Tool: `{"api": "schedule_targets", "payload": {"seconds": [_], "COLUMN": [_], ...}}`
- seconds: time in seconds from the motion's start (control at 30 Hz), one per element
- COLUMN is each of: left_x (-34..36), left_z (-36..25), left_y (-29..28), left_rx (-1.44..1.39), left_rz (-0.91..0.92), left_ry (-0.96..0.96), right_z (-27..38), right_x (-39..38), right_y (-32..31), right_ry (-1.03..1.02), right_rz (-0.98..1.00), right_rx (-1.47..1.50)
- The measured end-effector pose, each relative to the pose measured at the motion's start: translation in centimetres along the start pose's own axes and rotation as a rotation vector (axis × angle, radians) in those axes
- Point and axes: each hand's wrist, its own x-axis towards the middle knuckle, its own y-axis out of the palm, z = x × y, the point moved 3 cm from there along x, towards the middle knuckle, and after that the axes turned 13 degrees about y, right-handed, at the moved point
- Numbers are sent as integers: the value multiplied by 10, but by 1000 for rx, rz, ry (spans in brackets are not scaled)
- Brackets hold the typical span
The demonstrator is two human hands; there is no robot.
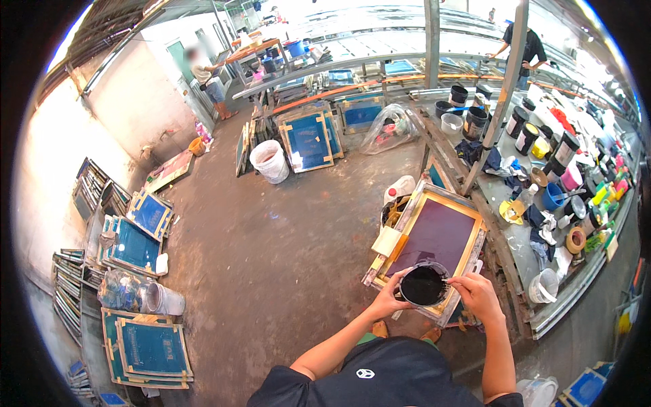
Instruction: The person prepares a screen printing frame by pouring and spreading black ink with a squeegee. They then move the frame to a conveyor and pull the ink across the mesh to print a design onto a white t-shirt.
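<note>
My left hand [386,299] is closed on the side of a round tub of dark ink [424,286], held in front of my body. My right hand [479,296] is at the tub's right rim, its thumb and fingers pinched together. Whatever is between those fingertips is too small to make out. Just beyond the tub lies a screen printing frame [481,230] with a purple mesh and yellowish tape along its border. A pale block with an orange edge [387,241] rests on the frame's left side.
To the right, a long table [519,234] bears ink tubs, bottles and rags. A white bucket [269,161] stands near blue screens [308,140]. More screens [154,347] lean at left. A steel post [500,102] rises by the table. Two people [524,51] [205,74] stand farther off.
</note>
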Motion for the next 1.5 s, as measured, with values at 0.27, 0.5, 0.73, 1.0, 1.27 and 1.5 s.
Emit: {"api": "schedule_targets", "payload": {"seconds": [0.27, 0.5, 0.73, 1.0, 1.27, 1.5], "left_x": [8, 13, 11, 7, 8, 8], "left_z": [9, -6, 5, 1, 0, -8], "left_y": [15, 14, 9, 17, 16, 18], "left_rx": [-90, -22, -48, -28, -80, -101], "left_rz": [-44, -26, -92, -28, -106, -77], "left_ry": [-47, -81, -23, 22, -24, -56], "right_z": [13, 2, 15, 8, 4, 5], "right_x": [-4, 5, -13, -8, -18, -4], "right_y": [34, 2, 21, 31, 24, 29], "right_ry": [261, 105, 191, 119, 142, 154], "right_rz": [32, -221, -85, -223, -149, -229], "right_rx": [291, 147, 196, 279, 212, 317]}}
